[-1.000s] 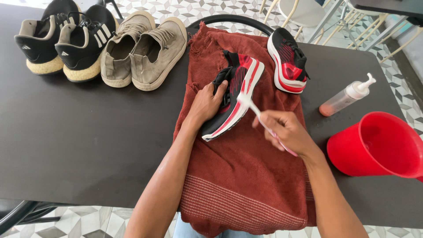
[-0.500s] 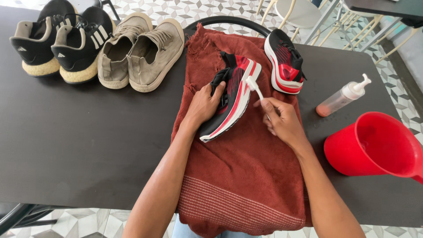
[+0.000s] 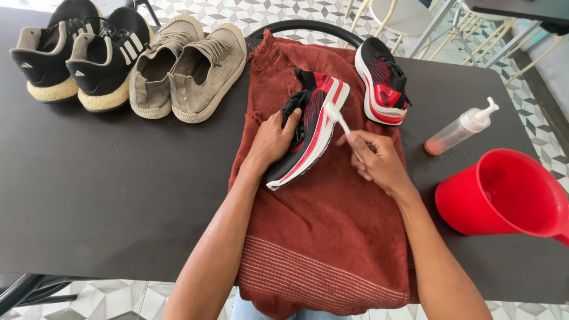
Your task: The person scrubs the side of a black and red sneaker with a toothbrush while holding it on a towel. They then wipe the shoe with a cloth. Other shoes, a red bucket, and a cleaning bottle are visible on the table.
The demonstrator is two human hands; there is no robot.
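1. The left hand [image 3: 274,141] comes in from the lower left with the forearm stretched up across the towel; its fingers curl over the upper of the black-and-red sneaker [image 3: 308,133] and grip it, tipping the shoe onto its side so the white sole edge faces right.
2. That sneaker lies on the rust-red towel [image 3: 323,237], near its upper middle.
3. The right hand [image 3: 376,161] reaches in from the lower right, fingers pressed together around the handle of a white brush [image 3: 336,117], whose head touches the sole edge of the held sneaker.
4. The matching second sneaker [image 3: 382,89] rests on the towel's far right corner, apart from the hands.
5. The towel covers part of a dark table [image 3: 118,189]. At far left stand a pair of black sneakers [image 3: 77,56], then a pair of beige shoes [image 3: 186,65].
6. To the right lie a pump bottle [image 3: 459,127] and a red bucket [image 3: 504,192].
7. A patterned tiled floor [image 3: 278,9] and chair legs show beyond the table.
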